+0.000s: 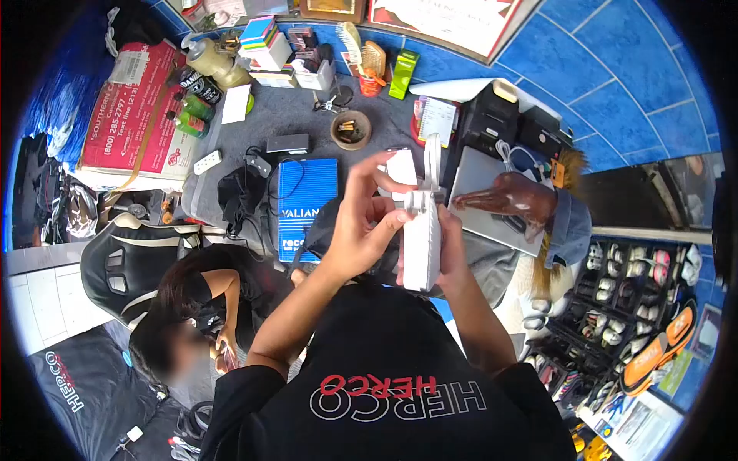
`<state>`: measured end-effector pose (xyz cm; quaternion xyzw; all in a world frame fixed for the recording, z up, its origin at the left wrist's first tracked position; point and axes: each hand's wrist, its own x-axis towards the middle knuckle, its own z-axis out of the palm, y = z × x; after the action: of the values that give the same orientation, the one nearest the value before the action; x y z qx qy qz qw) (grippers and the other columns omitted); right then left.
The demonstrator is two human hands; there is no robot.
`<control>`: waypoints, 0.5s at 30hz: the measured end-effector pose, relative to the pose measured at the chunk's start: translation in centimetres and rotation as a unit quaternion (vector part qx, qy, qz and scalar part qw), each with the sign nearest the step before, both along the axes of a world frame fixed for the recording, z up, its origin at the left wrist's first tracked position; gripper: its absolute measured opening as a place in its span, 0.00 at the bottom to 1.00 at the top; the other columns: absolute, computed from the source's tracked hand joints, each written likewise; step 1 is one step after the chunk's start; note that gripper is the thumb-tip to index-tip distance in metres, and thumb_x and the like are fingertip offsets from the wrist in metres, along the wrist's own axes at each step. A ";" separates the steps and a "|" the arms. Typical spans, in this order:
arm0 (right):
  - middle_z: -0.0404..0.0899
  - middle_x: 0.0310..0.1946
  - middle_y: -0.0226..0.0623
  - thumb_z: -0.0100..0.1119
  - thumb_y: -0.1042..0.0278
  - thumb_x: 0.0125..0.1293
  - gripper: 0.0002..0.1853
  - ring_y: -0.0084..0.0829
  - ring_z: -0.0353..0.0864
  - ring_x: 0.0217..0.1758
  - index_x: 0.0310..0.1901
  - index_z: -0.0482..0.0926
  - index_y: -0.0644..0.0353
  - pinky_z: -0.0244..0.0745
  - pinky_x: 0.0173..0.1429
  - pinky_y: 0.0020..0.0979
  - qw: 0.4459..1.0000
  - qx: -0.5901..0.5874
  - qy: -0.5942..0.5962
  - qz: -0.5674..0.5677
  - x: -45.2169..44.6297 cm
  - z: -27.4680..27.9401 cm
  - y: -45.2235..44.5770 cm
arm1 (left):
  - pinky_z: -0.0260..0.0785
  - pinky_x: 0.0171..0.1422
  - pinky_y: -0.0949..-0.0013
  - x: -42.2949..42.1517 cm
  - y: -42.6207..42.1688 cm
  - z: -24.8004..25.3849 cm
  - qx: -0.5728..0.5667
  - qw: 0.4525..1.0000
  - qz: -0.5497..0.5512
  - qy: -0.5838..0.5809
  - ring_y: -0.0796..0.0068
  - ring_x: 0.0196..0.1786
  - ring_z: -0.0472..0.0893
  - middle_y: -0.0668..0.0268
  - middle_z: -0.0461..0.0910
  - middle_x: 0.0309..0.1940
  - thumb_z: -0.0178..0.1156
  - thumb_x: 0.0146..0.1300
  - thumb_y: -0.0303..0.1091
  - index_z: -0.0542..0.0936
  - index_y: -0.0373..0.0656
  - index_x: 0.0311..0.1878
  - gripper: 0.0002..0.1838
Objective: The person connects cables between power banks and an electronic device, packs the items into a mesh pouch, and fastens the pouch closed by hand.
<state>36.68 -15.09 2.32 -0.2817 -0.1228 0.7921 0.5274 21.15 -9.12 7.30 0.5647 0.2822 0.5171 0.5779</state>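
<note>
A white object with a flat, box-like lower part (422,250) and a narrow upright piece on top is held up in front of my chest. My right hand (455,250) is wrapped round its right side. My left hand (369,219) is at its upper left, thumb and fingers curled at the joint between the two parts. What exactly the left fingertips pinch is too small to tell. Below and behind the hands lie a blue record book (307,207) and a silver laptop (480,180).
A grey-covered table (254,131) bears a round ashtray (350,131), a black case (288,144) and bottles (192,107). A red box (131,111) stands far left. Another person (207,307) sits at lower left beside a chair (115,261). Shoe racks (615,300) are at right.
</note>
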 end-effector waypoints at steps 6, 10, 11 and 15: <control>0.83 0.31 0.44 0.58 0.29 0.62 0.39 0.39 0.86 0.25 0.55 0.75 0.62 0.87 0.26 0.41 0.973 0.147 -0.179 -0.022 1.9 2.7 -2.5 | 0.71 0.31 0.76 -1.0 -2.3 2.7 0.212 0.973 -0.032 0.082 0.80 0.27 0.78 0.59 0.84 0.49 0.72 0.63 0.39 0.71 0.36 0.64 0.31; 0.79 0.41 0.44 0.76 0.43 0.49 0.40 0.30 0.82 0.38 0.52 0.76 0.71 0.77 0.39 0.30 0.946 0.272 -0.161 -0.073 2.0 5.5 -3.3 | 0.75 0.28 0.75 -0.5 -4.1 3.1 0.444 0.893 0.048 0.054 0.73 0.28 0.85 0.56 0.87 0.46 0.69 0.63 0.54 0.81 0.38 0.52 0.28; 0.79 0.41 0.44 0.76 0.44 0.48 0.40 0.30 0.81 0.38 0.51 0.76 0.71 0.76 0.39 0.29 0.945 0.276 -0.160 -0.070 2.1 6.0 -3.3 | 0.74 0.26 0.76 -0.4 -4.1 3.1 0.475 0.878 0.048 0.021 0.73 0.27 0.83 0.52 0.86 0.44 0.70 0.63 0.53 0.79 0.37 0.53 0.28; 0.80 0.41 0.45 0.77 0.46 0.44 0.39 0.29 0.82 0.38 0.49 0.77 0.73 0.75 0.39 0.28 0.948 0.275 -0.159 -0.003 2.8 7.0 -3.3 | 0.74 0.23 0.74 0.0 -3.8 5.1 0.521 0.853 0.033 0.009 0.72 0.25 0.82 0.53 0.85 0.44 0.71 0.60 0.53 0.77 0.37 0.55 0.31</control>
<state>39.46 -18.34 9.32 -0.2489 -0.4172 0.6707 0.5605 21.10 -12.89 12.39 0.7779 -0.0051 0.6022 0.1795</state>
